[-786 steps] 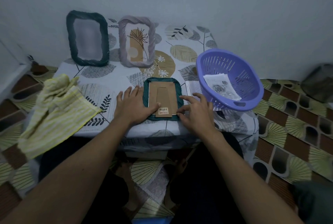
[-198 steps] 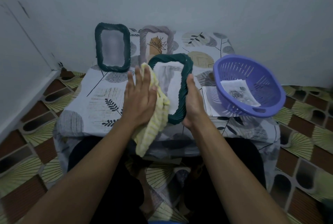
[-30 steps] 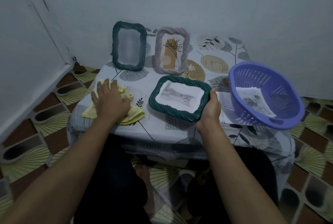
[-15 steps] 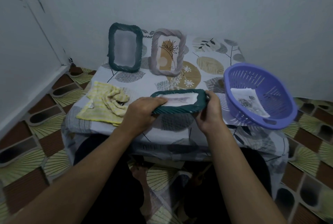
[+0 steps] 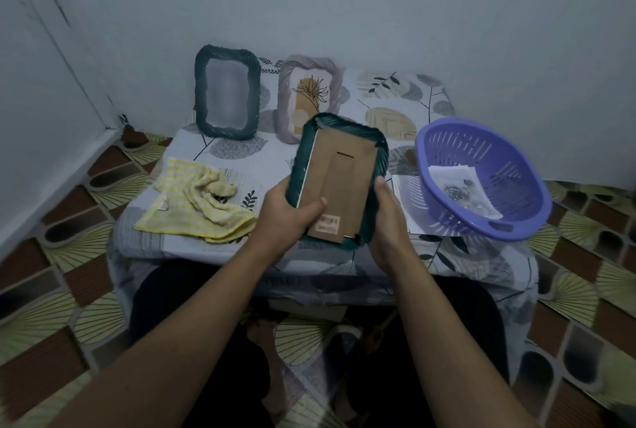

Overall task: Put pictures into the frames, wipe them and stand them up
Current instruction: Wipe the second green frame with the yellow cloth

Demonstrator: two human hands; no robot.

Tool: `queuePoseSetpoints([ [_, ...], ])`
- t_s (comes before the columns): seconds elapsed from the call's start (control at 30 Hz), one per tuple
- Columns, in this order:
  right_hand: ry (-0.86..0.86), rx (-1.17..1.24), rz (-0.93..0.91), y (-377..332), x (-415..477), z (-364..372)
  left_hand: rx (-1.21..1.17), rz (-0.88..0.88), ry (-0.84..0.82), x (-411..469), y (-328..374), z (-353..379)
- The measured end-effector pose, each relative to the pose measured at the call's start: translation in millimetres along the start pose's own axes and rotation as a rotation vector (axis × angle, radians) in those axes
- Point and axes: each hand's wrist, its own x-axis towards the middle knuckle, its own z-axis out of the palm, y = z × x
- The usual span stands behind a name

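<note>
- Since half a second ago, the teal frame (image 5: pixel 340 179) has been turned over. It was held flat and nearly edge-on, and now its cardboard back (image 5: pixel 358 169) is shown to the camera.
- It is held over the near half of the desk (image 5: pixel 389 93), at 12 o'clock from both hands, with its long axis running from 6 to 12 o'clock.
- Its lower left corner is gripped by the left hand (image 5: pixel 289 221). The thumb is laid across the backing just beside the sticker (image 5: pixel 328 224), and the fingers are hidden behind.
- Its lower right edge is clasped by the right hand (image 5: pixel 387 221), with the thumb along the rim and the fingers curled out of sight.
- The stand leg (image 5: pixel 335 193) is seen lying flat on the backing, apparently hinged near 12 o'clock with its free end toward 6, and it has not yet been folded out.
- The left thumb is judged the nearer to that free end, so the leg would probably be pulled out by it while the frame is steadied by the right hand.
- Two frames already stand upright, a dark green frame (image 5: pixel 225 90) at 11 o'clock and a lilac frame (image 5: pixel 309 97) at 12.
- A bare patch at 1 o'clock is judged the likely standing place.
- The yellow cloth (image 5: pixel 199 207) lies untouched at 9 o'clock, and the purple basket (image 5: pixel 481 138) sits at 3.
</note>
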Motion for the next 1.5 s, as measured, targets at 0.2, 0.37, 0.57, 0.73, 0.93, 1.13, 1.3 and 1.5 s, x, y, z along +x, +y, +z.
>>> queuePoseSetpoints([
  [0.2, -0.022, 0.003, -0.03, -8.2, -1.0, 2.0, -0.052, -0.071, 0.056, -1.2, -8.5, 0.0],
  [0.37, -0.043, -0.018, -0.054, -5.2, -1.4, 1.0, 0.591, 0.157, 0.229, 0.3, -10.4, -3.9],
  [0.57, -0.074, -0.033, -0.063, 1.7, -6.6, 7.5, 0.629, 0.147, 0.073, 4.2, -0.9, 3.6],
  [0.73, -0.083, -0.103, -0.131, 1.6, -9.7, 11.0, 0.719, 0.044, 0.04, 7.9, 11.3, 3.9],
  [0.93, -0.094, -0.113, -0.191, -7.3, -3.9, 14.9, 0.688, -0.039, 0.011, 21.7, 44.7, -5.4],
  [1.13, -0.125, -0.165, -0.211, -13.2, 2.4, 7.9, 0.563, -0.156, -0.076, 34.3, 68.4, -18.5],
  [1.3, -0.122, 0.249, 0.032, -19.2, 2.3, 2.8, 0.352, -0.225, -0.157, 30.5, 76.1, -18.2],
  [1.5, -0.18, 0.217, 0.255, -17.8, 3.6, 3.3, 0.224, -0.247, -0.287, 20.8, 84.2, -10.1],
])
